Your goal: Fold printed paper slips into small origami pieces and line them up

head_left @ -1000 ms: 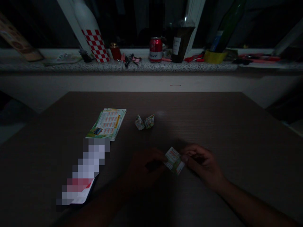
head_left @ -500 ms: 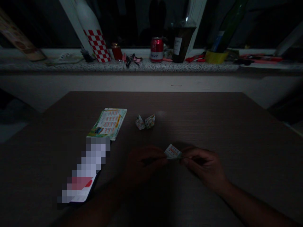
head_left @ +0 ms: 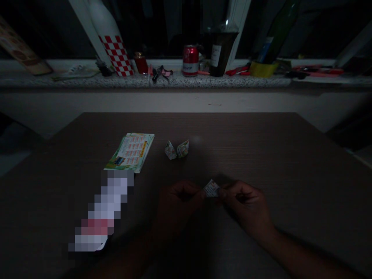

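Between my two hands is a small folded piece of printed paper (head_left: pixel 212 188), its top coming to a point. My left hand (head_left: pixel 180 201) pinches its left corner between thumb and fingers. On the other side my right hand (head_left: pixel 245 201) is closed on the right corner. Just beyond the hands stand two small folded paper pieces (head_left: pixel 183 148), side by side. A stack of printed calendar sheets (head_left: pixel 130 151) lies to their left. Dim light hides much of the fingers' detail.
A phone with a blurred screen (head_left: pixel 107 209) lies on the brown table (head_left: pixel 247 135) at left, below the calendar sheets. Along the granite windowsill (head_left: pixel 122 82) stand a checkered bottle (head_left: pixel 117 54), a red can (head_left: pixel 190 61), a dark cup (head_left: pixel 219 54) and a green bottle (head_left: pixel 279 31).
The paper between my hands has turned and now shows a more pointed, triangular shape. My fingers have shifted on its corners. The whole view has moved slightly.
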`<state>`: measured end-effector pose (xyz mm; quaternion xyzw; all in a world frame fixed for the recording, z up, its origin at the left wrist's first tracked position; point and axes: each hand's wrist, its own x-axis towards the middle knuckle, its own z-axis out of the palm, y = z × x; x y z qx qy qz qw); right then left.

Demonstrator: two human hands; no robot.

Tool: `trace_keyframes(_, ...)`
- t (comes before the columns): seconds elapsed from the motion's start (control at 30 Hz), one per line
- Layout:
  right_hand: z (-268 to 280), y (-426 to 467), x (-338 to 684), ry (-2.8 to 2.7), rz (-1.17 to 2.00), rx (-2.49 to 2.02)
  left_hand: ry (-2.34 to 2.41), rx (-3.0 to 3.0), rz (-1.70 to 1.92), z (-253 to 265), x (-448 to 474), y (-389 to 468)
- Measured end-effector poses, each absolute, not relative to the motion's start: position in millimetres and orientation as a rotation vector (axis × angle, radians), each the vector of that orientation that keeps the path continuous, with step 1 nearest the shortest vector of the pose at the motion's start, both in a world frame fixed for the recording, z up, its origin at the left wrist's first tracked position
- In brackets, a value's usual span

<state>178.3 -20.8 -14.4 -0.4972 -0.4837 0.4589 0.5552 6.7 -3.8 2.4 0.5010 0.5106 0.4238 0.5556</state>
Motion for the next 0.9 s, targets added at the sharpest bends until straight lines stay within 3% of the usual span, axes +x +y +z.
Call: trace_keyframes(0.9,-20.9,-18.2,182.2,-1.247,1.055,-1.265,1.093,1.366,0.662,-1.9,-2.2,5.2)
